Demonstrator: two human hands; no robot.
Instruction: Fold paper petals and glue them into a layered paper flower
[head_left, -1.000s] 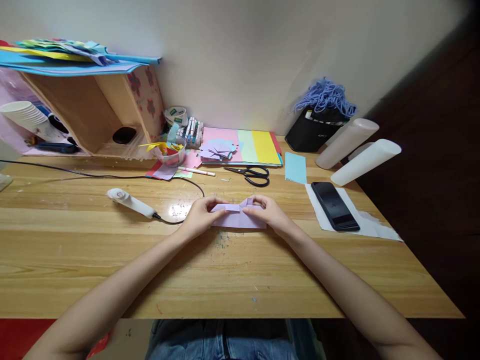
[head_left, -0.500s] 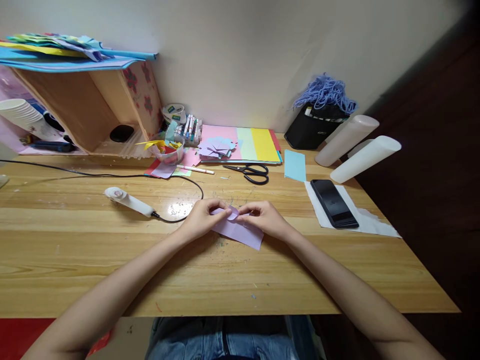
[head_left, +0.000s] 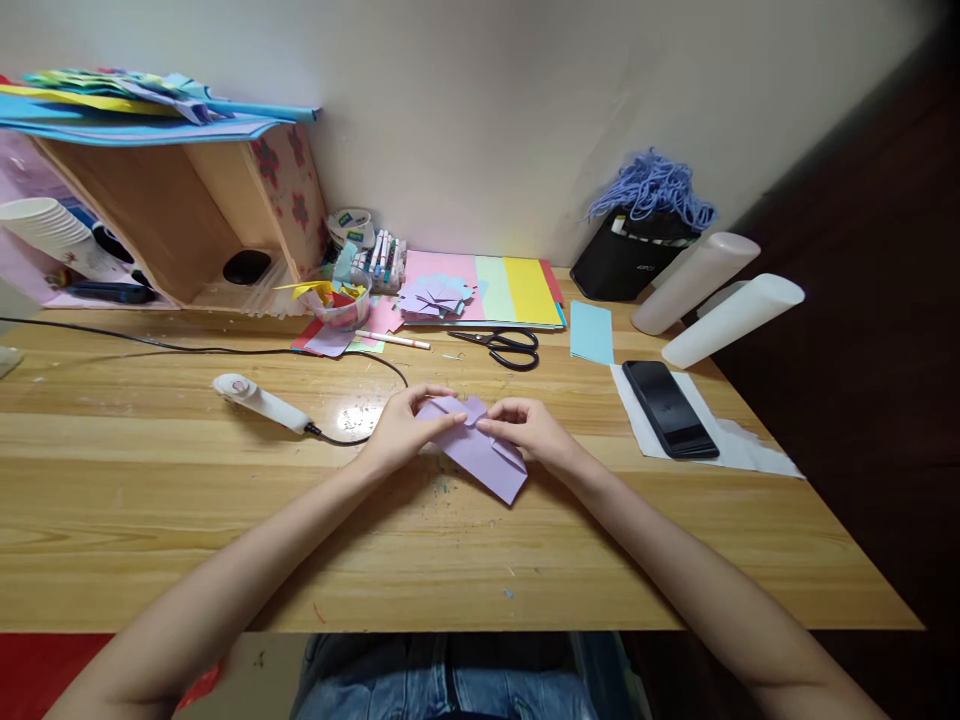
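A folded piece of purple paper (head_left: 484,462) is held between my two hands, just above or on the wooden table. My left hand (head_left: 405,425) grips its left end, the thumb lying on top and the fingers behind. On the far edge, my right hand (head_left: 529,430) pinches the paper with thumb and forefinger close to a small raised flap (head_left: 474,408). Creases run along the paper's upper side. Beyond my hands lie black-handled scissors (head_left: 510,348), and a white corded tool (head_left: 259,402) rests left of my left hand.
A black phone (head_left: 670,408) lies on white paper at the right. Behind are coloured sheets (head_left: 532,290), a blue sheet (head_left: 591,332), white rolls (head_left: 735,320), a black holder with blue yarn (head_left: 626,255), a tub of scraps (head_left: 341,305) and a wooden box (head_left: 150,200). A black cord (head_left: 187,349) crosses the left.
The purple paper has turned slightly, its near right corner lower, and shows more of its folded surface. My left thumb now lies flatter across it; my right fingers have shifted slightly along the edge.
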